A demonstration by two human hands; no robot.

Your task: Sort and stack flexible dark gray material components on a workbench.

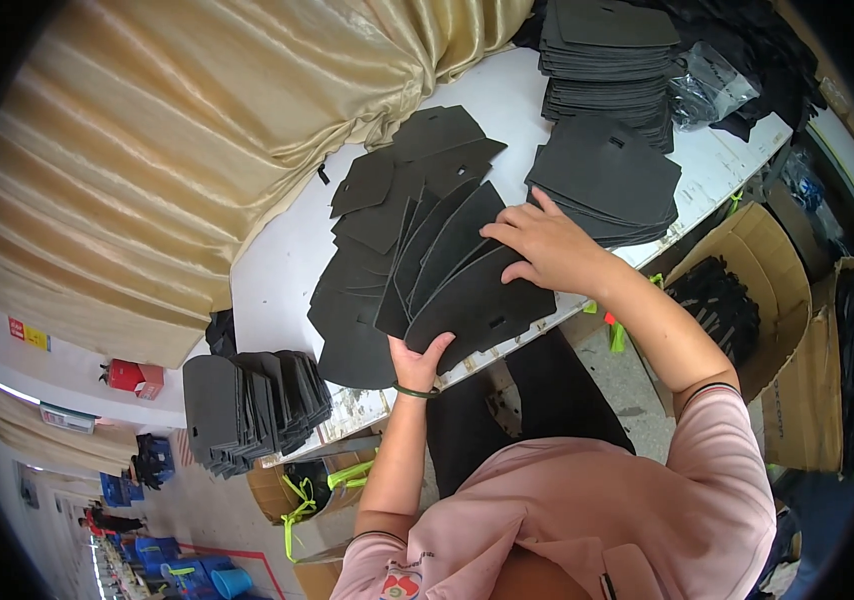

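My left hand grips the lower edge of a fanned bunch of black foam-like sheets, its thumb on the front sheet and its fingers hidden behind. The sheets have rounded edges, and a small slot shows near the bottom of the front one. At the bunch's upper right edge is my right hand, with thumb and fingers apart, the fingertips at the sheets. Under and behind the bunch, more loose black sheets lie spread over the white table.
Stacks of similar sheets stand at the table's right, far right and left end. A clear plastic bag lies by the far stack. Cardboard boxes stand right of the table. A gold curtain hangs along the far side.
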